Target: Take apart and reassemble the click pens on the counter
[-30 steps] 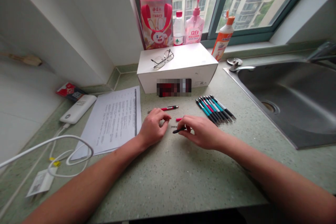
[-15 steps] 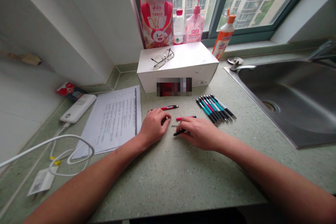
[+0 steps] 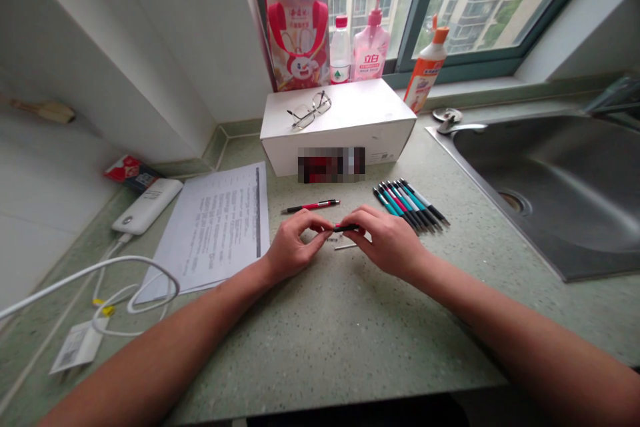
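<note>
My left hand (image 3: pixel 294 245) and my right hand (image 3: pixel 387 240) meet over the green speckled counter (image 3: pixel 320 340), both pinching a short black and red pen part (image 3: pixel 345 228) held level between the fingertips. A thin light refill (image 3: pixel 346 247) lies on the counter just below it. A whole red and black pen (image 3: pixel 310 206) lies a little farther back. To the right, a row of several teal, red and white pens (image 3: pixel 411 205) lies side by side.
A white box (image 3: pixel 340 123) with glasses (image 3: pixel 309 110) on it stands behind. Printed paper (image 3: pixel 220 227), a white power bank (image 3: pixel 147 205) and cable (image 3: pixel 100 280) lie at left. Steel sink (image 3: pixel 555 180) at right. Bottles and a red bag (image 3: pixel 299 27) line the window sill.
Both hands have lifted off the counter and come together. The right hand picked up the black part and now holds it with the left hand's fingertips; the thin refill now shows on the counter.
</note>
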`<state>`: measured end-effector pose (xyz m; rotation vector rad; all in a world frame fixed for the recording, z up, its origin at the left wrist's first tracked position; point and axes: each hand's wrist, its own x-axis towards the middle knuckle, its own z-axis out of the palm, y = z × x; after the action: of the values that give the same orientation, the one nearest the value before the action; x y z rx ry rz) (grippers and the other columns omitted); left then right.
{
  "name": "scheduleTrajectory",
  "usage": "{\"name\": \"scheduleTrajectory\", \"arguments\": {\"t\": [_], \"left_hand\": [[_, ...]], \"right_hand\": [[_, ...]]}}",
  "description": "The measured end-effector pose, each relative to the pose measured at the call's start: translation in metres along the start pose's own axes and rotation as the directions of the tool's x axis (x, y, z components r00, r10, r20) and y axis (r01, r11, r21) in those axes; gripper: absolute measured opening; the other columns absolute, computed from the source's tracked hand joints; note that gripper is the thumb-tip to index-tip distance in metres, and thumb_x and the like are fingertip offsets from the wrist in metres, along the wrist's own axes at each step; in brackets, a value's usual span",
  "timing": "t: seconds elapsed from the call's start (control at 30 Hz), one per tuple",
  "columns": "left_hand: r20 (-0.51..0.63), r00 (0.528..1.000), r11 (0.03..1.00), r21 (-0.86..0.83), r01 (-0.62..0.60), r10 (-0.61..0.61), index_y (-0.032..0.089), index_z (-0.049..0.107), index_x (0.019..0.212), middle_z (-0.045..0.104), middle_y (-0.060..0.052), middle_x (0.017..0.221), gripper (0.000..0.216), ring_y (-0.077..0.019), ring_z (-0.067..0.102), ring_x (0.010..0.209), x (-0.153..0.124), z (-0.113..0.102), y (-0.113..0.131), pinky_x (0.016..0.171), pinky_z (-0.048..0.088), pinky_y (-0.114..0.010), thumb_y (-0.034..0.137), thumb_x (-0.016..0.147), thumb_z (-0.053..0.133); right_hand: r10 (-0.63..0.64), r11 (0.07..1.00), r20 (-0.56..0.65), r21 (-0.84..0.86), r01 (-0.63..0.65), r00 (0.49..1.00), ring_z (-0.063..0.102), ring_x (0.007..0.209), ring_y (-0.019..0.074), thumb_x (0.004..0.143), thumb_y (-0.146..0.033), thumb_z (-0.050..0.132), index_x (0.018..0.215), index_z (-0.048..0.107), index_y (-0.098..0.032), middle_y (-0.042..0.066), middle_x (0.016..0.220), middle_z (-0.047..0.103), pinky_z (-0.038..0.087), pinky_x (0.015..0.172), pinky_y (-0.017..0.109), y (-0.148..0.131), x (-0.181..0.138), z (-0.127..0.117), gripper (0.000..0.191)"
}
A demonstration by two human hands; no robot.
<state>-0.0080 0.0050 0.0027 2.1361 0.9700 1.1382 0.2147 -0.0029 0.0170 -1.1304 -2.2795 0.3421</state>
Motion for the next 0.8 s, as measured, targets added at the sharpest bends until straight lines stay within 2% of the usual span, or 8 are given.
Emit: {"name": "scheduleTrajectory", "arguments": {"t": [0.2, 0.4, 0.53, 0.67, 0.73, 0.8], "left_hand": [[-0.031, 1.000, 1.000, -0.020, 0.007, -0.008, 0.018, 0.071, 0.092, 0.073, -0.005, 0.086, 0.003, -0.0158, 0.067, 0.078, -0.0013, 0.0004, -0.0011, 0.074, 0.056, -0.030, 0.020, 0.090, 0.070], [-0.034, 0.995, 0.995, 0.025, -0.092, 0.093, 0.018, 0.071, 0.094, 0.074, -0.005, 0.085, 0.004, -0.0163, 0.067, 0.079, -0.0004, 0.0005, 0.0023, 0.077, 0.056, -0.032, 0.018, 0.090, 0.070], [-0.052, 0.992, 0.993, 0.036, -0.110, 0.111, 0.019, 0.071, 0.095, 0.075, -0.005, 0.087, 0.006, -0.0165, 0.067, 0.080, 0.0009, 0.0005, 0.0040, 0.079, 0.055, -0.033, 0.017, 0.090, 0.070], [-0.036, 0.991, 0.991, 0.028, -0.128, 0.129, 0.019, 0.071, 0.095, 0.075, -0.005, 0.086, 0.005, -0.0168, 0.067, 0.079, 0.0008, 0.0005, 0.0029, 0.077, 0.055, -0.033, 0.017, 0.090, 0.070], [-0.034, 0.990, 0.990, 0.029, -0.138, 0.139, 0.019, 0.072, 0.096, 0.076, -0.005, 0.086, 0.006, -0.0169, 0.068, 0.080, 0.0005, 0.0007, 0.0022, 0.077, 0.054, -0.033, 0.018, 0.090, 0.070], [-0.043, 0.988, 0.989, 0.031, -0.147, 0.148, 0.019, 0.071, 0.097, 0.075, -0.005, 0.086, 0.006, -0.0165, 0.067, 0.079, 0.0005, 0.0009, 0.0017, 0.075, 0.054, -0.032, 0.018, 0.091, 0.069]], "right_hand": [[0.008, 1.000, -0.006, 0.023, -0.008, 1.000, 0.068, 0.084, 0.0183, 0.099, -0.029, 0.058, 0.103, 0.067, -0.020, 0.006, 0.096, 0.073, 0.047, 0.072, 0.029, -0.0017, -0.0012, 0.0010, 0.014], [0.013, 0.998, 0.060, 0.056, -0.017, 0.998, 0.071, 0.088, 0.0203, 0.103, -0.032, 0.049, 0.103, 0.069, -0.020, 0.007, 0.098, 0.076, 0.048, 0.075, 0.031, -0.0039, -0.0010, 0.0019, 0.023], [0.085, 0.993, 0.072, 0.073, -0.090, 0.994, 0.070, 0.078, 0.0190, 0.095, -0.034, 0.063, 0.116, 0.063, -0.020, 0.005, 0.094, 0.076, 0.046, 0.068, 0.030, -0.0050, -0.0012, 0.0033, 0.026], [0.094, 0.993, 0.072, 0.058, -0.099, 0.993, 0.068, 0.074, 0.0178, 0.098, -0.032, 0.058, 0.103, 0.064, -0.019, 0.005, 0.088, 0.074, 0.042, 0.064, 0.029, -0.0041, -0.0014, 0.0032, 0.015], [0.075, 0.995, 0.074, 0.053, -0.079, 0.994, 0.069, 0.078, 0.0185, 0.102, -0.033, 0.051, 0.097, 0.065, -0.019, 0.006, 0.088, 0.075, 0.042, 0.066, 0.029, -0.0034, -0.0010, 0.0026, 0.020], [0.069, 0.995, 0.075, 0.065, -0.073, 0.995, 0.069, 0.081, 0.0186, 0.102, -0.035, 0.051, 0.100, 0.066, -0.019, 0.006, 0.092, 0.075, 0.043, 0.068, 0.029, -0.0034, -0.0004, 0.0019, 0.022]]}}
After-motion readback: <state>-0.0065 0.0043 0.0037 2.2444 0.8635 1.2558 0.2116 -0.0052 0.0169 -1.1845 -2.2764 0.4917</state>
